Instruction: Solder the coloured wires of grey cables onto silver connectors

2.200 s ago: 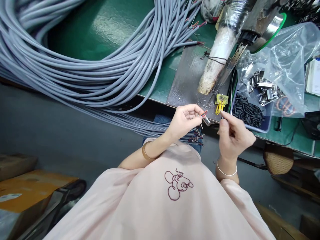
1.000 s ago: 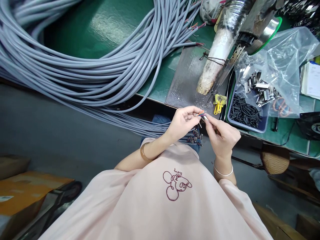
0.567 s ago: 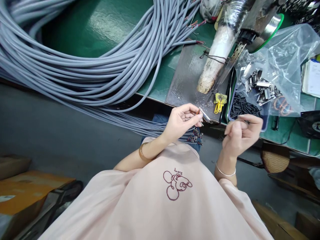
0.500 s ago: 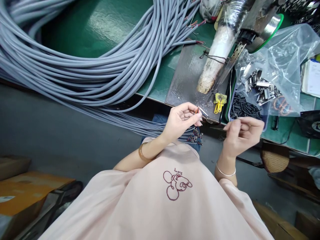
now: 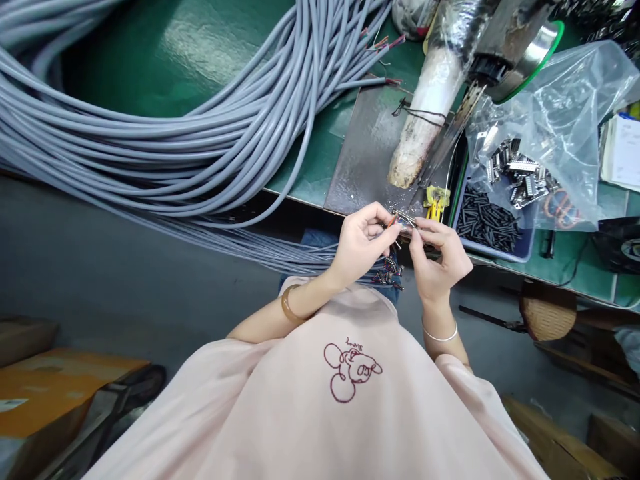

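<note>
My left hand (image 5: 367,233) pinches a small metal pin connector (image 5: 403,218) and thin coloured wires, one of them orange, at the bench's front edge. My right hand (image 5: 440,257) has its thumb and fingertips closed at the connector's right end. Whatever small piece lies between those fingertips is too small to make out. Below the left hand hang several cable ends with connectors (image 5: 389,272) on them. Just behind the hands, a yellow clip (image 5: 436,203) lies near a wrapped white tool (image 5: 417,127) mounted over a grey plate (image 5: 360,147).
Thick bundles of grey cable (image 5: 240,143) cover the bench's left side and hang over its edge. At right, a blue bin (image 5: 524,250) contains short black tubes (image 5: 485,220). A clear plastic bag (image 5: 575,100) of metal connectors overlaps the bin. A solder-like wire spool (image 5: 540,63) stands behind.
My right hand has moved left from the front of the tube bin to the connector, its fingers still pinched. My left hand keeps hold of the connector. The view has shifted slightly.
</note>
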Demonstrator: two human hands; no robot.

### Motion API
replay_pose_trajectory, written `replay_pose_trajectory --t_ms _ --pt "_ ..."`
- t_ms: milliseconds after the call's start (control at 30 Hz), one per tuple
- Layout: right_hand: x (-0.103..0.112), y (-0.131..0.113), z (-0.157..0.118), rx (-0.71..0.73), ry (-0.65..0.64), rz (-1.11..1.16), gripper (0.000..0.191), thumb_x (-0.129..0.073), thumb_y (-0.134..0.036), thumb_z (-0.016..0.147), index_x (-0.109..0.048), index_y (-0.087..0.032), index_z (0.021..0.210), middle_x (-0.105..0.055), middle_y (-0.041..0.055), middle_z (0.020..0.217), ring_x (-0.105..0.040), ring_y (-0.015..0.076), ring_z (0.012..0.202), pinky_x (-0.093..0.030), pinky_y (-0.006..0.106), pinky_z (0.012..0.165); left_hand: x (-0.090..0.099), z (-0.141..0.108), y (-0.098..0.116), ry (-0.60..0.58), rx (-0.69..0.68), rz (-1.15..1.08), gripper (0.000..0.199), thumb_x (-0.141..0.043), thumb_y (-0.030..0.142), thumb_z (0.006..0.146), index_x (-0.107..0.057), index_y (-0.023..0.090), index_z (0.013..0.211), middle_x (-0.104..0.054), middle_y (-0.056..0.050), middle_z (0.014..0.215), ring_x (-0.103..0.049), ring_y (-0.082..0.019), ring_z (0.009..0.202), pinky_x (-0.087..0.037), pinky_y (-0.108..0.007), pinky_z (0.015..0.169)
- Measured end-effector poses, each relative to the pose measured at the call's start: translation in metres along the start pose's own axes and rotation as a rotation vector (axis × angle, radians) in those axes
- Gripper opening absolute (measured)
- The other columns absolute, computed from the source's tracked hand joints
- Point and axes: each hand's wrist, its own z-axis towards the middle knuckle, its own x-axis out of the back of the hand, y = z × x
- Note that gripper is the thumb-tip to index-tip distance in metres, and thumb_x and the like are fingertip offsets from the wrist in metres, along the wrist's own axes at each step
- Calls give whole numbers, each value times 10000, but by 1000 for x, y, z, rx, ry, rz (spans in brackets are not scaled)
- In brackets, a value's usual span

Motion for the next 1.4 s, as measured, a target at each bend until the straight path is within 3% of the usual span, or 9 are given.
replay_pose_trajectory --t_ms 167,567,933,1200,1400 --pt "1 3 1 -91 -40 89 145 -714 -110 842 -658 -226 908 -764 11 1005 -754 166 910 -652 334 806 -3 5 3 37 -108 57 189 -720 200 824 -553 153 749 -584 40 700 -482 -5 487 -413 -129 465" --pt "-4 1 11 22 -17 20 122 -685 -122 864 -648 -228 911 -774 12 1040 -758 168 946 -632 316 806 -8 13 6 134 -236 244 149 -647 116 834 -538 164 746 -582 36 704 -536 -36 583 -417 -144 532" --pt "-3 1 16 32 1 -9 115 -701 -158 865 -658 -254 912 -775 2 1048 -762 188 936 -646 373 822 -12 14 13 161 -271 319 143 -663 143 833 -555 170 744 -562 34 710 -499 -41 572 -410 -163 522" --pt "-2 0 9 108 -13 10 160 -698 -124 846 -621 -242 922 -761 30 1137 -768 167 896 -665 295 754 -8 13 15 123 -198 305 154 -654 124 816 -537 168 726 -544 37 699 -479 -38 569 -402 -165 534" --pt "-1 4 6 156 -13 -50 177 -718 -114 837 -625 -231 932 -778 37 1076 -768 164 905 -658 279 786 -6 11 12 94 -173 292 155 -650 117 813 -535 163 720 -540 35 694 -474 -40 574 -403 -167 536"
